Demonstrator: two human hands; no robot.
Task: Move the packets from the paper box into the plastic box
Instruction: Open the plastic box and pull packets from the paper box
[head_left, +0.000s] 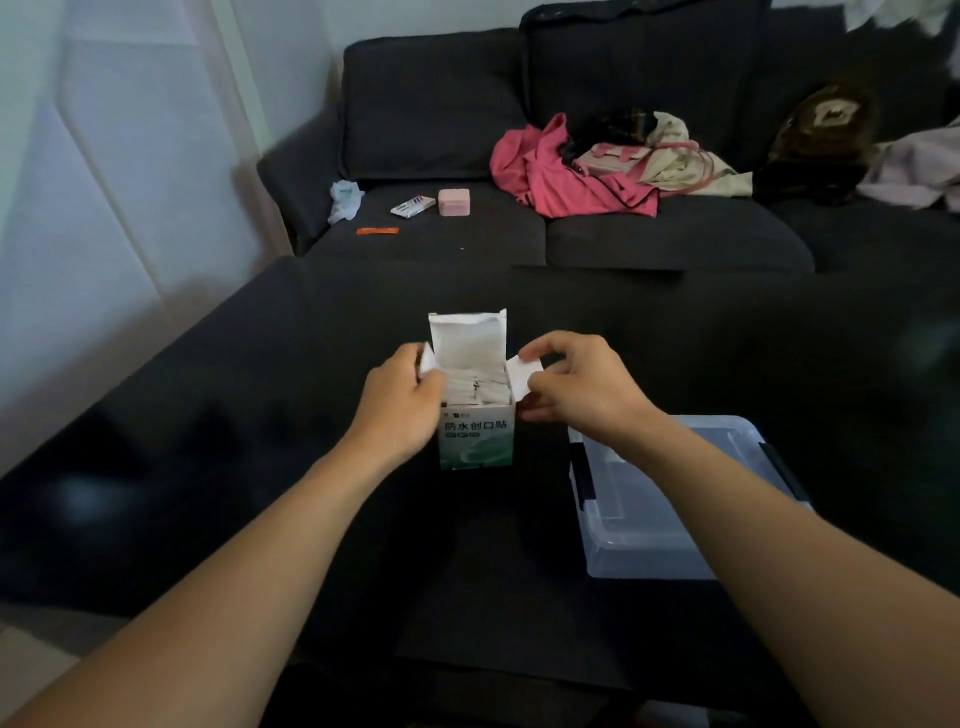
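Right now both hands are pinching the side flaps of the bandage box (477, 436): the left hand (402, 402) has thumb and fingers closed on the left flap (427, 358), and the right hand (574, 387) grips the right flap (519, 375) the same way, spreading it outward. Neither hand has a packet yet. The back flap (467, 340) stands upright, so the mouth is open, and the white packets (475, 387) sit packed upright inside, their top edges showing (how many, I cannot tell).

The box stands on a dark table (208, 467). Just beside it, to the right and nearer the person, is the clear plastic box (660, 519), partly hidden under the right forearm; whether its lid is off is hard to tell, though it looks like it may still be on.

To do this step well, I judge the flaps should be folded fully back so they stay out of the way. Then one hand should steady the carton's wall while the other reaches in and pinches a small bunch of packets by their top edges, since a tall light carton could tip.
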